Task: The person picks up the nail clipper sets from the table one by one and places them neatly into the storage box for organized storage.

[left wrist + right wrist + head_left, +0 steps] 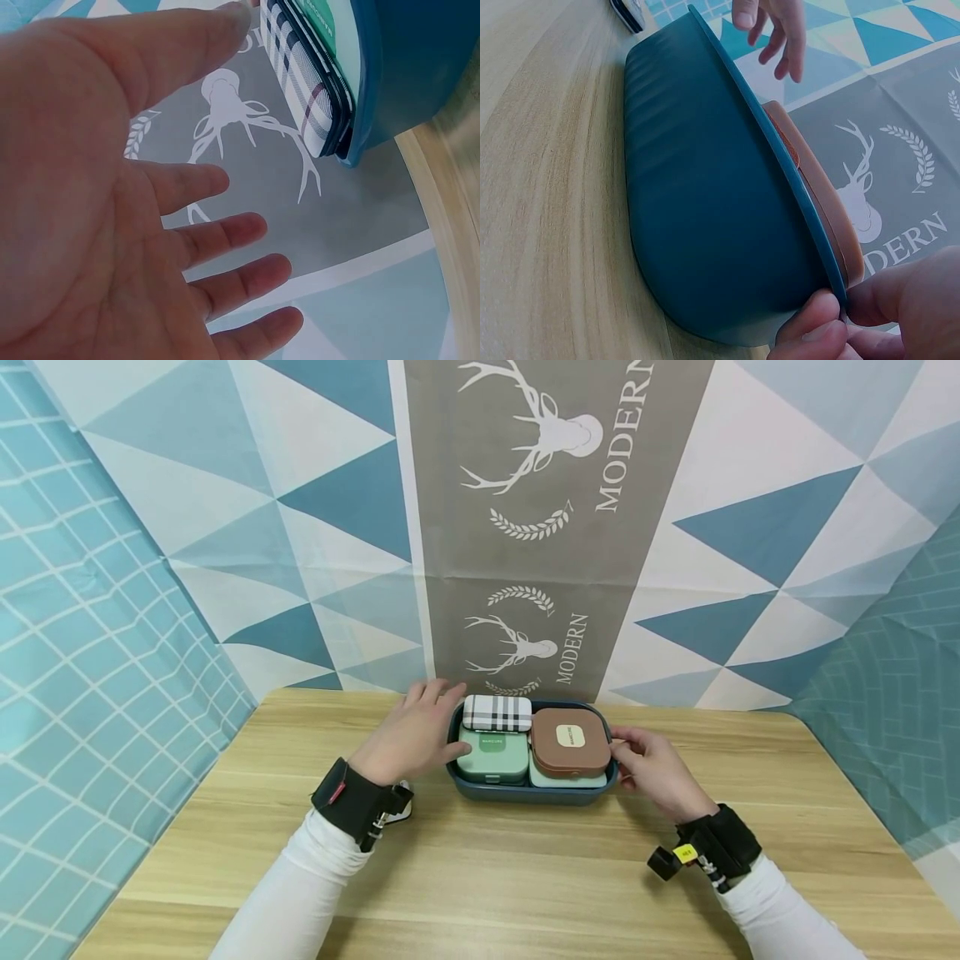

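Note:
A dark blue plastic bin (491, 793) stands on the table with several small cases in it. Inside are a green case (491, 758), a black-and-white plaid case (498, 713), a brown case (573, 731) and a pale case (567, 782) under the brown one. My left hand (420, 727) is at the bin's left end, fingers spread; its palm faces the bin in the left wrist view and grips nothing. At the opposite end, my right hand (651, 768) pinches the bin's rim (821, 244) between thumb and fingers.
Partly hidden below my left wrist, a small white item with a dark edge (401, 812) lies on the wooden table (525, 885). Behind the table's far edge hangs a patterned cloth (517, 560) with deer heads and triangles.

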The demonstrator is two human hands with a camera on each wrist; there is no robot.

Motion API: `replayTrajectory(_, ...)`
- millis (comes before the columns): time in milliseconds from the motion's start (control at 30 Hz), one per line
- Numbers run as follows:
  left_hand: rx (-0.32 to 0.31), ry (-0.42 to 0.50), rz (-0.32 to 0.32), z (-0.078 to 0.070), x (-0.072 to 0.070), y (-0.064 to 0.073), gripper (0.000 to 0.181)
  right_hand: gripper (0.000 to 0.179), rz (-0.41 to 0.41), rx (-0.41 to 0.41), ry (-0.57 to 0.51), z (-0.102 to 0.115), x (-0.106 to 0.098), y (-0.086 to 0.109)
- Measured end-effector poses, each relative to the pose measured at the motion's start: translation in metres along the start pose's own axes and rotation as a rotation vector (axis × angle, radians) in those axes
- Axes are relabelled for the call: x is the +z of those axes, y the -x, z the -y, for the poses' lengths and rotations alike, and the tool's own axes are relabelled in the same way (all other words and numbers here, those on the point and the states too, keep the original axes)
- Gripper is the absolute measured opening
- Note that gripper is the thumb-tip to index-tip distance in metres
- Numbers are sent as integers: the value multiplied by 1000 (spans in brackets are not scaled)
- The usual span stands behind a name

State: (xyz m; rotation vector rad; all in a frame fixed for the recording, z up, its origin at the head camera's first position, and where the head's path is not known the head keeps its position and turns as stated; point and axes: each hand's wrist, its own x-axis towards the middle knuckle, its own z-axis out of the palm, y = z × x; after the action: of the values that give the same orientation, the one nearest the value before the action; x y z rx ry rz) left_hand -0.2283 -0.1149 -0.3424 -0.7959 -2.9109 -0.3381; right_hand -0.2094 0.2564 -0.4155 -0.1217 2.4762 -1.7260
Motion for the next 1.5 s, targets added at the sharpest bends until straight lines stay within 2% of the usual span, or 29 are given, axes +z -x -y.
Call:
replayTrajectory(467, -22, -23, 7, 3, -1, 8, 90, 44, -2, -8, 0, -1, 1, 0)
replayTrajectory(900, -25, -23, -13, 6, -2, 18, 92, 43, -3, -9, 4, -1, 0, 0)
replayTrajectory(1133, -45, -31, -4, 9, -1, 23, 93, 43, -2, -10, 12, 0, 0, 0)
replayTrajectory(1500, -42, -50, 2, 15, 1, 36, 92, 43, 4, 9, 2, 0, 0, 0)
